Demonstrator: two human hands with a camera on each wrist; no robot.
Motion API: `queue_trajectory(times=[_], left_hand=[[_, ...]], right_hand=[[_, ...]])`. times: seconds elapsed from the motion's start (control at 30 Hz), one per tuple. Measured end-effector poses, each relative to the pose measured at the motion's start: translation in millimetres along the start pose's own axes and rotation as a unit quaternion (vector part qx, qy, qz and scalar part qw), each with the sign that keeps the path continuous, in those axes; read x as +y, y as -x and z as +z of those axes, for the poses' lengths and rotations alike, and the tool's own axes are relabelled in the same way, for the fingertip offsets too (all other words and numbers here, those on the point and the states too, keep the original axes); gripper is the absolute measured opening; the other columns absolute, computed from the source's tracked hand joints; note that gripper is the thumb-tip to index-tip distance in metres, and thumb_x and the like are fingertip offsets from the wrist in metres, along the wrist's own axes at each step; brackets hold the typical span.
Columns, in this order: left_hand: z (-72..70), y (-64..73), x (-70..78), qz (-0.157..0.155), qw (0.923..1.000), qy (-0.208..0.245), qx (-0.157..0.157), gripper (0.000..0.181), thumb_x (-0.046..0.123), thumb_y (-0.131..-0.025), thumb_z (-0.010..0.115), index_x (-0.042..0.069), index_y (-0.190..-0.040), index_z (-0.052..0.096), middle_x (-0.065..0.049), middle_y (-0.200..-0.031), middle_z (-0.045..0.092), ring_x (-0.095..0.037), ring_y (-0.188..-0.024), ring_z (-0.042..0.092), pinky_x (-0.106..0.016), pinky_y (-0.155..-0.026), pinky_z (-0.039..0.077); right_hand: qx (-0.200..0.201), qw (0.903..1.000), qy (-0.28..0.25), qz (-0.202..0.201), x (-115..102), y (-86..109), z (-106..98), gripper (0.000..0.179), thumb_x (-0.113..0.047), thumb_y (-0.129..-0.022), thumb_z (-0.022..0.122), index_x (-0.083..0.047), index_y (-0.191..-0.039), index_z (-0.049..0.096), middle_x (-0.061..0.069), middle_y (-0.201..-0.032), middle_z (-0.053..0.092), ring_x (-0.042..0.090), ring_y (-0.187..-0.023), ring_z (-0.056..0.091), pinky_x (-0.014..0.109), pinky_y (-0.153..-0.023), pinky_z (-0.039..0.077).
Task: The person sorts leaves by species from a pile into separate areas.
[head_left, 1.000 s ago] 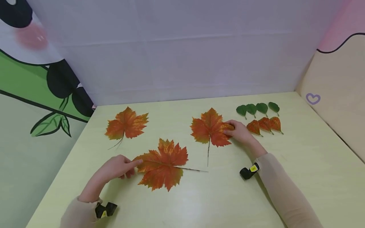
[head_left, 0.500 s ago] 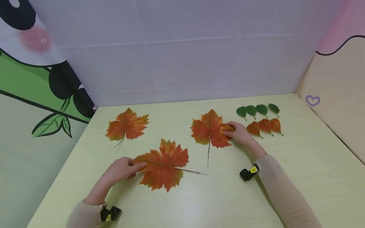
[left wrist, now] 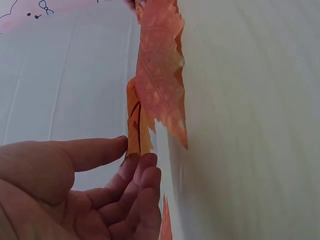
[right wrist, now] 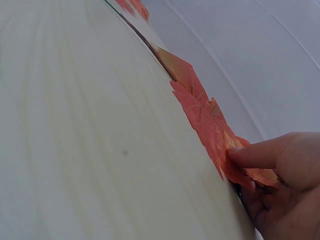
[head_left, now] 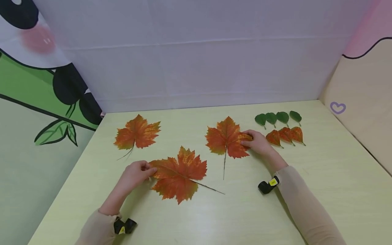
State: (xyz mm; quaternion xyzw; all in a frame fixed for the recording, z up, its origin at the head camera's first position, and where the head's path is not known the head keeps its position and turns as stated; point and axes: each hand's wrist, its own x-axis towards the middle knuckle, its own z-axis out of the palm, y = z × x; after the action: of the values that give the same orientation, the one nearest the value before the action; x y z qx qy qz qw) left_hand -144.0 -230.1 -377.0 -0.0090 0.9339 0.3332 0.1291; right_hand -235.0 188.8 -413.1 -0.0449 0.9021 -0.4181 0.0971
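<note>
In the head view my left hand (head_left: 134, 177) pinches the tip of a large orange maple leaf (head_left: 180, 175), its stem pointing right and slightly toward me. The left wrist view shows the thumb and fingers on that leaf's edge (left wrist: 139, 127), with the blade apart from the tabletop. My right hand (head_left: 258, 143) pinches the right lobe of a second maple leaf (head_left: 226, 137), whose stem points toward me. In the right wrist view the thumb lies on top of this leaf (right wrist: 200, 112), fingers curled beneath. A third maple leaf (head_left: 137, 132) lies at the back left, untouched.
Several small green leaves (head_left: 282, 117) lie in a row at the back right of the pale table (head_left: 232, 214). Three small orange leaves (head_left: 286, 135) lie just in front of them, close to my right wrist. A pale cloth wall (head_left: 196, 68) stands behind the table.
My left hand has moved slightly right, and its grip has closed on the leaf tip. That leaf has shifted right, its stem tilting toward me. The right hand stays in place.
</note>
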Motion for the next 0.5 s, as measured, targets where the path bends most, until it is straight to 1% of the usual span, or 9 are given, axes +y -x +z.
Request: queue_trajectory(times=[0.13, 0.27, 0.4, 0.5], left_hand=[[-0.7, -2.6, 2.2, 0.005, 0.9997, 0.016, 0.016, 0.025, 0.028, -0.087, 0.060, 0.003, -0.090, 0.058, -0.005, -0.077, 0.060, -0.016, -0.065, 0.051, -0.027, -0.054, 0.040], [-2.1, -5.0, 7.2, 0.006, 0.9983, 0.039, 0.042, 0.025, 0.026, -0.087, 0.059, 0.002, -0.094, 0.057, -0.007, -0.079, 0.060, -0.017, -0.066, 0.050, -0.027, -0.055, 0.040], [-2.6, -11.1, 10.5, 0.013, 0.9953, 0.072, 0.063, 0.023, 0.020, -0.088, 0.057, 0.000, -0.100, 0.053, -0.010, -0.086, 0.058, -0.016, -0.070, 0.058, -0.027, -0.062, 0.049], [-2.7, -17.1, 11.1, 0.014, 0.9929, 0.098, 0.065, 0.022, 0.015, -0.089, 0.055, -0.002, -0.103, 0.052, -0.013, -0.090, 0.057, -0.016, -0.071, 0.063, -0.029, -0.068, 0.053]], right_hand=[[-0.001, 1.0000, -0.002, -0.001, 1, -0.8, -1, 0.045, -0.017, -0.089, 0.058, 0.002, -0.127, 0.046, 0.022, -0.127, 0.048, 0.036, -0.116, 0.042, 0.049, -0.102, 0.030], [0.000, 1.0000, -0.006, -0.005, 0, -0.9, -1, 0.044, -0.016, -0.089, 0.058, 0.002, -0.127, 0.046, 0.022, -0.127, 0.048, 0.036, -0.117, 0.042, 0.049, -0.101, 0.031], [0.000, 1.0000, -0.006, -0.005, 0, -0.7, -1, 0.044, -0.016, -0.089, 0.057, 0.003, -0.127, 0.045, 0.023, -0.127, 0.047, 0.037, -0.117, 0.042, 0.049, -0.101, 0.031], [-0.001, 1.0000, -0.007, -0.004, 1, -0.2, 0, 0.044, -0.016, -0.089, 0.057, 0.004, -0.127, 0.045, 0.023, -0.127, 0.048, 0.037, -0.117, 0.042, 0.049, -0.101, 0.031]])
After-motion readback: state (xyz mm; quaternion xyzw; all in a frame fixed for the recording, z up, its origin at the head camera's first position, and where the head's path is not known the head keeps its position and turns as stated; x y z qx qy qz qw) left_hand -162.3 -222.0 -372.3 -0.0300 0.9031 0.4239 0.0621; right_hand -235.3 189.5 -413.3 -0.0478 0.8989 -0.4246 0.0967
